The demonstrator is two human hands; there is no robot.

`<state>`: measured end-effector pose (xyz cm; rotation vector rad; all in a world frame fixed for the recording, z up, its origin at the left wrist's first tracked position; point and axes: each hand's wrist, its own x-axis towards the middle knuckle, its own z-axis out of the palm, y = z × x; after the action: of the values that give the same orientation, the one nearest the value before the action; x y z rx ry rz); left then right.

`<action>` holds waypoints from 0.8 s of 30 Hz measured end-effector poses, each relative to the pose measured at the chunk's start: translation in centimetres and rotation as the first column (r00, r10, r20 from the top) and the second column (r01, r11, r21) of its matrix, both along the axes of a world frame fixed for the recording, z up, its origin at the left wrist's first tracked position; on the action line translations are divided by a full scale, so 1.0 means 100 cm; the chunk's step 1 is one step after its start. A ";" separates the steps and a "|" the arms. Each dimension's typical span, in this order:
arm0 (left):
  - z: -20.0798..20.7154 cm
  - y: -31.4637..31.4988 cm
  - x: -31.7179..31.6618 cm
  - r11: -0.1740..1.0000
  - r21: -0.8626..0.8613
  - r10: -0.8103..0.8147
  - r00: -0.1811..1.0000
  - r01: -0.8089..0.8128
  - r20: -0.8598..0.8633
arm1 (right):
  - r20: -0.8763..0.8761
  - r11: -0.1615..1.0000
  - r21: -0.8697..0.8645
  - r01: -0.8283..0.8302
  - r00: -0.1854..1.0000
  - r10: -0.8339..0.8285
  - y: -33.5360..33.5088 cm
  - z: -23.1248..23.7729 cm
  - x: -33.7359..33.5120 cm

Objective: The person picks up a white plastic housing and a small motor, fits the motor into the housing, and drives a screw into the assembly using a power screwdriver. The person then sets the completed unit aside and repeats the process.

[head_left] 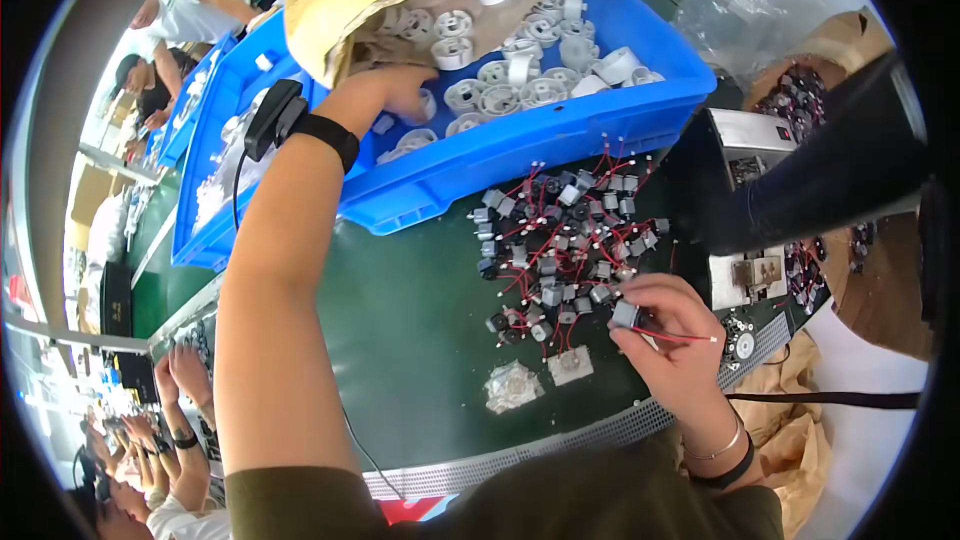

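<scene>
1. The right hand [672, 325] has its fingers clamped on one small motor [626, 314] with red wires, at 4 o'clock on the green desk [420, 340].
2. At 12 o'clock from it lies a pile of motors [560, 240], several dozen, too tangled to count, so most look untouched.
3. The left hand [385, 90] reaches into the blue bin [520, 145] at 11 o'clock, fingers curled among the white plastic wheels [510, 80], some two dozen showing; whether it grips one I cannot tell.
4. Two small clear bags [515, 385] lie at 6 o'clock.
</scene>
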<state>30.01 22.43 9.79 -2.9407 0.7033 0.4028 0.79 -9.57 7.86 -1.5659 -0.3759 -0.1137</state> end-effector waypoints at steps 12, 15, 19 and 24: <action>0.066 -0.062 -0.179 0.288 -0.953 -0.181 0.972 -0.095 -0.152 | -0.211 0.947 0.028 0.321 0.928 -0.308 -0.074 0.008 -0.025; 0.014 -0.128 -0.249 0.176 -0.978 -0.453 0.872 -0.116 -0.185 | -0.171 0.956 0.095 0.279 0.950 -0.260 -0.085 0.004 -0.021; -0.052 -0.205 -0.288 0.210 -0.971 -0.229 0.971 0.116 0.066 | -0.197 0.978 0.082 0.193 0.965 -0.174 -0.084 0.000 -0.021; -0.087 -0.207 -0.289 0.401 -0.879 -0.078 0.966 0.258 0.248 | -0.242 0.993 0.008 0.114 0.964 -0.109 -0.089 -0.002 -0.035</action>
<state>1.12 1.68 1.05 -3.7057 1.6201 -0.4517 -2.75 -18.47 7.63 -1.5587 -0.0949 -0.0136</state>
